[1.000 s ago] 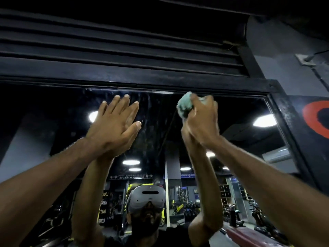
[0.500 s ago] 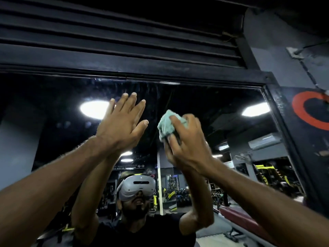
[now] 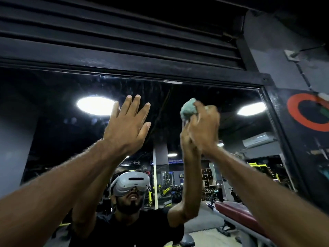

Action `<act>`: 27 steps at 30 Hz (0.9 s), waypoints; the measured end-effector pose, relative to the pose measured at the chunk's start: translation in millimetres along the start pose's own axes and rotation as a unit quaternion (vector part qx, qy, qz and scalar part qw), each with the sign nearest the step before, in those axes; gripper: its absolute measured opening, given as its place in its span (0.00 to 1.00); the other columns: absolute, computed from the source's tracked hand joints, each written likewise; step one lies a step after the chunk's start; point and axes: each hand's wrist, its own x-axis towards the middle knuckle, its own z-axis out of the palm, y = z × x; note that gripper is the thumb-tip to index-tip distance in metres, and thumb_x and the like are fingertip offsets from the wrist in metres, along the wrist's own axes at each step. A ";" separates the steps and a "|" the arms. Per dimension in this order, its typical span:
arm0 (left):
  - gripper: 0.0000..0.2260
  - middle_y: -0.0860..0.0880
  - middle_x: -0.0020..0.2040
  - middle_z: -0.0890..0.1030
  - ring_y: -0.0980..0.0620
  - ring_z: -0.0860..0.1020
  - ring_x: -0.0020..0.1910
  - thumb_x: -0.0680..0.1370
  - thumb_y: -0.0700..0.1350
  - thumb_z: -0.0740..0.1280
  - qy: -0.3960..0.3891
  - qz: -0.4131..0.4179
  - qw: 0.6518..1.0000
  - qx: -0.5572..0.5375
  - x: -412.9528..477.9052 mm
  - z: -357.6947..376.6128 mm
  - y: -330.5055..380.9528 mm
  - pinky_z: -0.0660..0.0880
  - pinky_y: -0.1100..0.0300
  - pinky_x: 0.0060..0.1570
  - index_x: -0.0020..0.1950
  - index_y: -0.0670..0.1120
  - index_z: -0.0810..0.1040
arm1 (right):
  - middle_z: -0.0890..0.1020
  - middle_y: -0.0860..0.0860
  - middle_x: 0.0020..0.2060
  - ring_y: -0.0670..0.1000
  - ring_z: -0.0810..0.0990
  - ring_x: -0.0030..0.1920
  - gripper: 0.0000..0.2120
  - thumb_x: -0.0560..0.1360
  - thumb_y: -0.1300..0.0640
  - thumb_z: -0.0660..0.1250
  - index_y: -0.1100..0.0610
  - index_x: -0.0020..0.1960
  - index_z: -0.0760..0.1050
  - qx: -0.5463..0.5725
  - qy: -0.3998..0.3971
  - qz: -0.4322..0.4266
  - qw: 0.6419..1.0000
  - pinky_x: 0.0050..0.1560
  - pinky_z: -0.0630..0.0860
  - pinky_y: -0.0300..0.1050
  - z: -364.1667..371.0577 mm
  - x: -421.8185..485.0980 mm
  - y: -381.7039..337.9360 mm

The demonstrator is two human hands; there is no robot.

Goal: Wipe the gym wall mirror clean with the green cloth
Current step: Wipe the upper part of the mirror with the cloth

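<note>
Risk, palm print: the left hand (image 3: 127,125) lies bare on the mirror (image 3: 231,97); I judge it may leave a fresh smear on glass that the cloth then has to cover again
Risk, missed band: pale streaks (image 3: 142,88) show just under the black top frame (image 3: 124,68), upper centre of the frame; the reach is high overhead, so that strip is easy to skip
Risk, thin contact: the green cloth (image 3: 187,108) is balled tight; only a small face can meet the glass, which may drag dirt into lines rather than lift it
Risk, slip: an arm stretched this far could let the bundle work loose from the grip
Left hand: fingers straight and slightly spread, palm towards the glass, holding nothing; it seems to press flat where it meets its reflection, centre-left of the frame
Right hand (image 3: 203,127): fingers curled round the cloth, gripping it; motion blur hides the fingertips
Cloth: right of centre, sticking out at the upper left of the fist, against the mirror and below the top frame
</note>
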 end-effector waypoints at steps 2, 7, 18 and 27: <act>0.28 0.45 0.85 0.43 0.45 0.39 0.84 0.85 0.59 0.49 -0.001 0.005 1.000 -0.001 -5.1 0.6 3.5 0.38 0.40 0.80 0.85 0.55 0.47 | 0.70 0.51 0.54 0.47 0.66 0.55 0.20 0.78 0.61 0.66 0.52 0.70 0.73 0.013 -0.071 -0.104 0.992 0.50 0.66 0.32 -6.3 -50.3 -9.1; 0.30 0.45 0.85 0.43 0.45 0.40 0.84 0.84 0.61 0.50 -0.021 0.023 0.999 0.007 -25.6 5.0 5.3 0.40 0.38 0.80 0.85 0.56 0.48 | 0.75 0.57 0.54 0.52 0.71 0.54 0.18 0.77 0.55 0.62 0.54 0.67 0.74 -0.060 -0.102 -0.156 0.981 0.50 0.73 0.48 -35.2 1.7 29.5; 0.31 0.47 0.85 0.44 0.43 0.41 0.84 0.82 0.65 0.47 -0.014 0.065 0.998 0.010 31.3 10.7 24.2 0.41 0.34 0.79 0.84 0.58 0.48 | 0.77 0.56 0.55 0.58 0.75 0.57 0.18 0.76 0.63 0.67 0.52 0.65 0.74 -0.080 -0.016 -0.034 0.996 0.57 0.76 0.52 -20.2 39.4 46.8; 0.33 0.46 0.85 0.44 0.44 0.42 0.84 0.80 0.63 0.38 -0.018 0.064 0.998 0.008 -17.0 17.2 21.9 0.42 0.39 0.81 0.85 0.55 0.47 | 0.73 0.47 0.57 0.45 0.69 0.58 0.17 0.78 0.59 0.66 0.51 0.66 0.72 -0.051 -0.121 -0.076 0.988 0.54 0.65 0.33 -40.5 -58.7 34.3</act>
